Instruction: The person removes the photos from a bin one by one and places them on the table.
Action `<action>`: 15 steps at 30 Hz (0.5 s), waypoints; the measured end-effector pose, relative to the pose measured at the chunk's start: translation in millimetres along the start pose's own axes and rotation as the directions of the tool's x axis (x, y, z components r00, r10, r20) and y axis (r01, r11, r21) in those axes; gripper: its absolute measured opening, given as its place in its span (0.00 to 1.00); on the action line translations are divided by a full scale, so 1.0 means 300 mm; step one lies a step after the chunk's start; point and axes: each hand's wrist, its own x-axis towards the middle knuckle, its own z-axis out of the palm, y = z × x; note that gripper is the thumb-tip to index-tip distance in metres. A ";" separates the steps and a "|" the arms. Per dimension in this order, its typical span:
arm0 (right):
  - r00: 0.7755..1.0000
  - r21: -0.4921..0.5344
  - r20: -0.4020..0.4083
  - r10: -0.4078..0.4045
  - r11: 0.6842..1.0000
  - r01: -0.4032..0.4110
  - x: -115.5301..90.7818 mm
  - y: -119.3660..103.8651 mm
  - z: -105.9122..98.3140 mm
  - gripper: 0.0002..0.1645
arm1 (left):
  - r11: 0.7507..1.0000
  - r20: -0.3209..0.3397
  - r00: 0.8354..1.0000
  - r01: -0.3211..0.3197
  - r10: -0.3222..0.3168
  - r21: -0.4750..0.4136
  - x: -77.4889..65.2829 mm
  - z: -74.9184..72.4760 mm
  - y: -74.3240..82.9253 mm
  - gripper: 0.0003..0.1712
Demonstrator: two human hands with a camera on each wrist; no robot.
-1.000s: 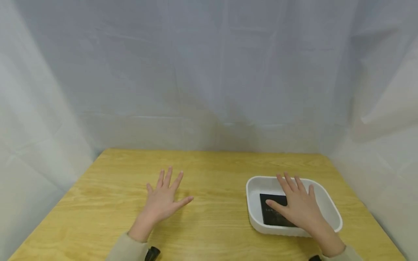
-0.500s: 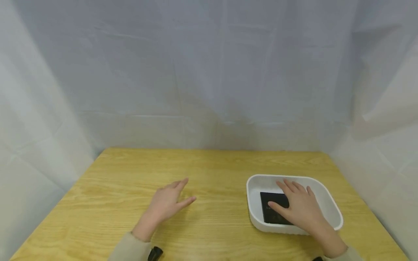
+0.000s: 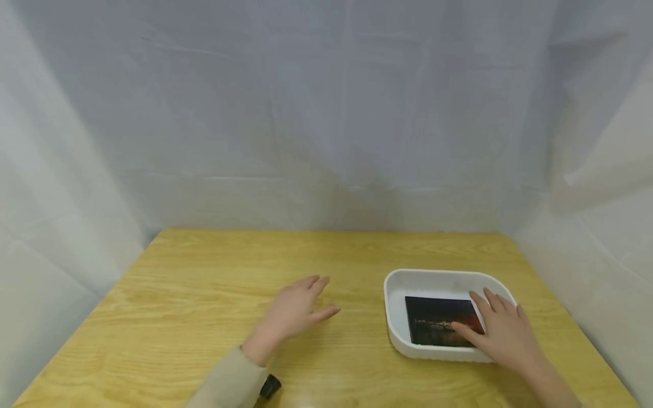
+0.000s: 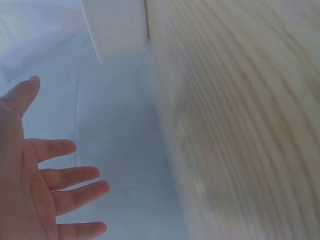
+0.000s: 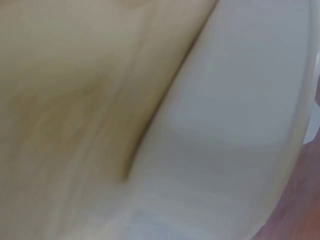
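Note:
A white rounded plastic tray (image 3: 440, 353) sits on the right side of the wooden table. In it lies a flat dark rectangle with a printed picture like lights at night (image 3: 431, 317); whether it is a card or booklet I cannot tell. My right hand (image 3: 510, 340) is over the tray's right end, fingers extended and thumb over the picture's edge; contact is unclear. The right wrist view shows the tray's outer wall (image 5: 220, 120) close up. My left hand (image 3: 292, 311) hovers over the table left of the tray, holding nothing; its fingers are spread in the left wrist view.
The wooden table (image 3: 214, 272) is bounded by a pale hanging sheet (image 3: 316, 141) at the back and on both sides. A black piece (image 3: 270, 387) shows beside my left sleeve (image 3: 232, 379).
My left hand has moved right, towards the tray. My right hand has shifted right, uncovering more of the dark picture. Tray and picture stay in place on the table.

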 end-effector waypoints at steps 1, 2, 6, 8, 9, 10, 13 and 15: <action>1.000 0.001 -0.010 0.003 1.000 -0.003 -0.007 0.012 0.003 0.50 | 1.000 0.008 1.000 -0.007 0.007 -0.003 0.011 0.002 0.014 0.41; 1.000 0.008 -0.019 0.005 1.000 -0.005 -0.015 0.023 0.005 0.50 | 1.000 0.017 1.000 -0.015 0.015 0.001 0.023 0.007 0.027 0.41; 0.999 0.031 -0.030 0.016 0.999 -0.015 -0.044 0.065 0.018 0.50 | 0.999 0.048 0.997 -0.054 0.054 -0.003 0.071 0.029 0.084 0.41; 1.000 0.038 -0.013 0.025 0.999 -0.024 -0.053 0.080 0.021 0.51 | 0.997 0.058 0.995 -0.075 0.076 -0.021 0.094 0.036 0.117 0.41; 1.000 0.041 -0.004 0.027 0.999 -0.027 -0.056 0.087 0.023 0.51 | 0.996 0.060 0.994 -0.086 0.088 -0.034 0.107 0.040 0.132 0.41; 1.000 0.042 0.003 0.029 0.999 -0.029 -0.059 0.093 0.023 0.52 | 0.994 0.061 0.993 -0.096 0.099 -0.046 0.121 0.044 0.146 0.40; 1.000 0.047 0.012 0.017 0.999 -0.017 -0.063 0.112 0.027 0.52 | 0.989 0.057 0.991 -0.118 0.123 -0.085 0.164 0.059 0.186 0.40; 1.000 0.054 0.018 0.004 0.999 -0.005 -0.066 0.121 0.029 0.52 | 0.984 0.052 0.989 -0.132 0.139 -0.117 0.194 0.070 0.211 0.39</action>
